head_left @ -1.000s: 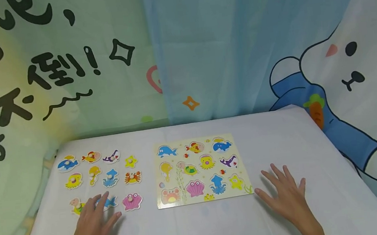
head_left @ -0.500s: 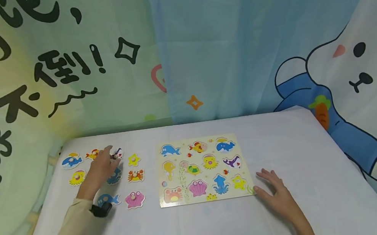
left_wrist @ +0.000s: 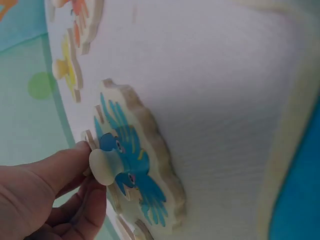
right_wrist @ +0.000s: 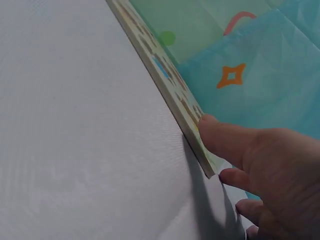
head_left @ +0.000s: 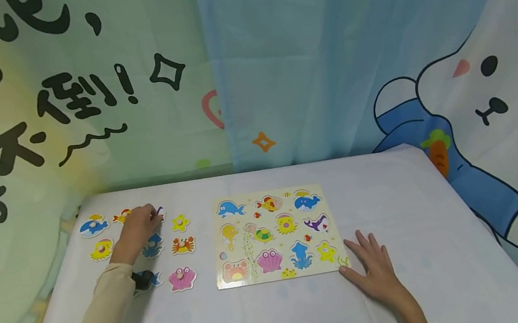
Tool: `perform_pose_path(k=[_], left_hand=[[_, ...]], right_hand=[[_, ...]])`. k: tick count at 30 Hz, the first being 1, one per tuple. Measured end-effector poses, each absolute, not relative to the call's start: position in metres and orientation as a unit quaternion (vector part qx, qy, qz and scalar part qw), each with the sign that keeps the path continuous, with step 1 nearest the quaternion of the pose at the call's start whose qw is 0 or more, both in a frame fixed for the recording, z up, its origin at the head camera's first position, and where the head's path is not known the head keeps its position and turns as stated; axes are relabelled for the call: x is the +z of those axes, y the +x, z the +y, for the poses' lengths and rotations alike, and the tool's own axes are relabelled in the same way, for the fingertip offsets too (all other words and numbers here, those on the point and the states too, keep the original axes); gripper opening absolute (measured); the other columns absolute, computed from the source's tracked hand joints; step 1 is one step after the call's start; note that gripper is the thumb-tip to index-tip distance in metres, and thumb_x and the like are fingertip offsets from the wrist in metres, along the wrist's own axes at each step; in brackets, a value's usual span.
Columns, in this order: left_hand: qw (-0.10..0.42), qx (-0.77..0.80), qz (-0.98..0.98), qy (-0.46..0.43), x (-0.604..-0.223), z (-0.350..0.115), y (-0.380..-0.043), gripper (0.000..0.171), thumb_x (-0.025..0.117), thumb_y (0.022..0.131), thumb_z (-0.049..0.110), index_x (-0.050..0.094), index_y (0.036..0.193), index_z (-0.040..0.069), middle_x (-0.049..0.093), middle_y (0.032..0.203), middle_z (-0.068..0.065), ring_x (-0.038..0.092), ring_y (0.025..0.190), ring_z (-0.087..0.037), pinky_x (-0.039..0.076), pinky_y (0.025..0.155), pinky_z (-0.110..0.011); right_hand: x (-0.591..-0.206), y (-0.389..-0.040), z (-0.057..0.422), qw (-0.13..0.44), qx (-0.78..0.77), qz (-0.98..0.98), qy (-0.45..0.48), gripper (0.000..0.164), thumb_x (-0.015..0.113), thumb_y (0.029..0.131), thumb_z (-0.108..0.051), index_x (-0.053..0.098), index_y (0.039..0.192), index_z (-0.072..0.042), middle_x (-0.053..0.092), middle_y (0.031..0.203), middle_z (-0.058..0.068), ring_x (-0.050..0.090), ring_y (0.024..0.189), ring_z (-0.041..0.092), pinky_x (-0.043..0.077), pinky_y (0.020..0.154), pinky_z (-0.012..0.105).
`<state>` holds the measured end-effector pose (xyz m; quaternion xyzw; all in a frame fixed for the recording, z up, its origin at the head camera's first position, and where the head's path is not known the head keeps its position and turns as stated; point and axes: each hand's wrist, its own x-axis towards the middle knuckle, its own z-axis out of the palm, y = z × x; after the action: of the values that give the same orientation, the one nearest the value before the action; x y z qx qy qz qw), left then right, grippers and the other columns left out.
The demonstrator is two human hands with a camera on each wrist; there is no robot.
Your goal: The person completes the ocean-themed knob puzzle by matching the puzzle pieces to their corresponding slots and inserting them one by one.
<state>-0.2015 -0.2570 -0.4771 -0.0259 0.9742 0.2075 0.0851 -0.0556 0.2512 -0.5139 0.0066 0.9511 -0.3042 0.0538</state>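
Observation:
My left hand [head_left: 135,235] reaches over the loose pieces at the left and pinches the purple shark puzzle piece [head_left: 162,214], mostly hidden under the fingers. In the left wrist view the thumb and fingertips meet just behind the blue squid piece [left_wrist: 134,155], which has a round wooden knob [left_wrist: 102,167]. My right hand [head_left: 376,270] has its fingers spread beside the yellow puzzle board [head_left: 218,239]. Its thumb [right_wrist: 225,140] touches the board's near right corner, and the other fingers lie off the edge.
Several knobbed sea-animal pieces lie around the left hand, among them a star [head_left: 180,223], a crab [head_left: 183,245], a pink shell [head_left: 183,279], a yellow octopus [head_left: 102,249] and a blue whale [head_left: 93,226]. A printed curtain [head_left: 278,75] hangs behind the white-covered table [head_left: 266,318].
My left hand has gone from the near row of pieces to the far row, and its fingers have closed on the shark piece. The right hand has shifted slightly left, to the board's corner.

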Motion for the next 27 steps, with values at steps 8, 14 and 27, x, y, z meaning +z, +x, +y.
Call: perform_pose_path(k=[8,14,27], left_hand=[[0.102,0.21,0.972,-0.034,-0.475,-0.258,-0.203,0.025,0.06,0.095,0.012,0.061,0.111,-0.007,0.064,0.098,-0.022,0.056,0.086,-0.03,0.053,0.083,-0.041],[0.085,0.198,0.976,-0.031,-0.476,-0.261,-0.202,0.024,0.06,0.095,0.011,0.06,0.11,-0.008,0.063,0.095,-0.022,0.054,0.083,-0.029,0.051,0.079,-0.04],[0.049,0.094,0.994,0.021,-0.478,-0.25,-0.193,0.027,0.065,0.09,0.004,0.064,0.111,-0.013,0.064,0.092,-0.025,0.059,0.078,-0.031,0.056,0.083,-0.045]], right_hand=[[-0.514,-0.056,0.247,0.051,-0.272,0.961,0.009,0.071,0.066,0.082,-0.047,0.048,0.141,-0.011,0.02,0.158,0.025,0.006,0.147,0.048,0.0,0.112,0.07],[-0.517,-0.059,0.244,0.036,-0.261,0.965,0.003,0.069,0.064,0.084,-0.048,0.048,0.142,-0.014,0.02,0.159,0.023,0.005,0.147,0.048,-0.002,0.112,0.071],[-0.523,-0.057,0.244,0.018,-0.281,0.959,-0.02,0.06,0.063,0.088,-0.043,0.052,0.139,-0.013,0.035,0.155,0.018,0.015,0.147,0.046,0.004,0.113,0.069]])
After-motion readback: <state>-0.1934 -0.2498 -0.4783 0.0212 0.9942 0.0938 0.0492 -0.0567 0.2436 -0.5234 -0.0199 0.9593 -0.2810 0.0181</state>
